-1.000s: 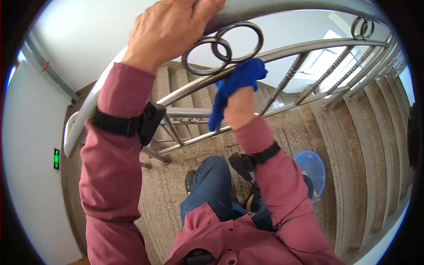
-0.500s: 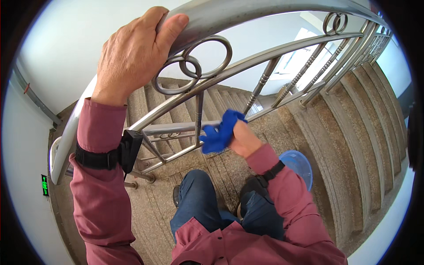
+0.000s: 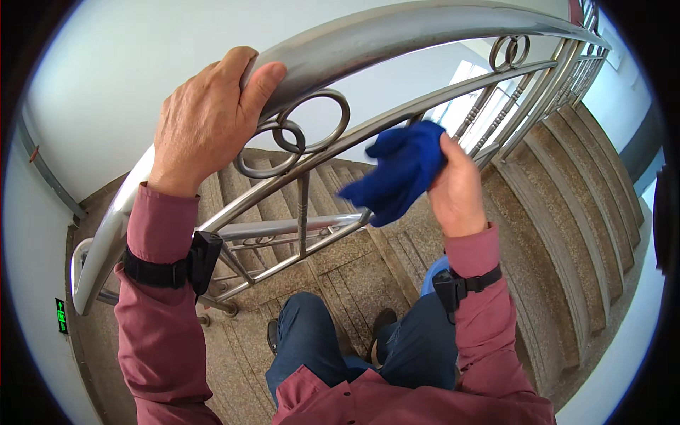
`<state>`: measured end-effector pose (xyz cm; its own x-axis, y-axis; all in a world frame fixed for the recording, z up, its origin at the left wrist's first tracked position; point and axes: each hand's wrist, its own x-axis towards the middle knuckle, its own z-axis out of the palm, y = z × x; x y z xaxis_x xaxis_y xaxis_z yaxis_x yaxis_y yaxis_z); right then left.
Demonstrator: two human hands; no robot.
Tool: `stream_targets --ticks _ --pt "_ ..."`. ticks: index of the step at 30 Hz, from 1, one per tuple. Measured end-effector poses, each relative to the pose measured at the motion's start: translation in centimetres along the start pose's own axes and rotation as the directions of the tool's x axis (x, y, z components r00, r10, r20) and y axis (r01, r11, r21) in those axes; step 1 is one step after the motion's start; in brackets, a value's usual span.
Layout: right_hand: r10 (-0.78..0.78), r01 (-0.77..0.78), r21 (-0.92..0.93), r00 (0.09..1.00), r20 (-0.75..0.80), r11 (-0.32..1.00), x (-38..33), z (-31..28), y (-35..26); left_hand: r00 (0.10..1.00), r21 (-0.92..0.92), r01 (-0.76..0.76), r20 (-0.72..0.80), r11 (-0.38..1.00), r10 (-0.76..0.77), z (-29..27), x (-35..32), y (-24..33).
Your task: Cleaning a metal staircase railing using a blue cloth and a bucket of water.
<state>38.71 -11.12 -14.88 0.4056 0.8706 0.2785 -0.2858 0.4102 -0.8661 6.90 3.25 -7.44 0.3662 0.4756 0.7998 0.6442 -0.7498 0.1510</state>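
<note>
My left hand point(image 3: 205, 120) is wrapped over the thick metal handrail point(image 3: 347, 44), its thumb lying along the near side. In my right hand point(image 3: 459, 185) is a bunched blue cloth point(image 3: 405, 170), gripped between thumb and fingers, which are mostly hidden behind the fabric. The cloth hangs loosely in front of the lower rail point(image 3: 397, 119), below the handrail; whether it touches the metal I cannot tell. Interlocking metal rings point(image 3: 290, 138) sit between the two rails, close to my left hand.
Stone steps point(image 3: 567, 212) climb at the right, and another flight point(image 3: 248, 191) goes down beyond the balusters. A blue basin point(image 3: 433, 275) stands on the floor, partly hidden by my right arm and leg. A green lit sign point(image 3: 61, 316) is on the left wall.
My right hand has risen and moved right with the blue cloth, from near the lower balusters up to the lower rail. My left hand stays on the handrail while the view has shifted slightly.
</note>
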Motion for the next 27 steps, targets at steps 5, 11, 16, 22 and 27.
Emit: stream_targets --ticks 5,11,16,22,27 --pt "-0.693 0.561 -0.772 0.684 0.228 0.299 4.7 2.8 1.5 1.0 -0.009 0.013 0.009 1.0 -0.013 -0.6 0.2 0.5" --pt "-0.392 0.698 -0.627 0.5 0.772 -0.346 7.0 2.8 4.7 0.999 -0.039 0.041 0.026 0.998 -0.04 0.2 0.3 0.8" --pt "-0.209 0.711 -0.597 0.562 0.8 -0.372 6.6 3.7 4.2 0.999 -0.028 0.048 0.005 0.998 -0.048 -0.4 0.1 0.9" --pt "-0.178 0.845 -0.484 0.453 0.874 -0.227 6.8 2.9 2.5 0.996 -0.021 0.076 0.05 0.997 -0.075 -0.1 0.3 0.8" --pt "0.167 0.789 -0.569 0.608 0.776 -0.231 8.7 4.8 -0.3 0.994 -0.02 0.088 0.068 0.996 -0.086 0.0 0.5 1.3"
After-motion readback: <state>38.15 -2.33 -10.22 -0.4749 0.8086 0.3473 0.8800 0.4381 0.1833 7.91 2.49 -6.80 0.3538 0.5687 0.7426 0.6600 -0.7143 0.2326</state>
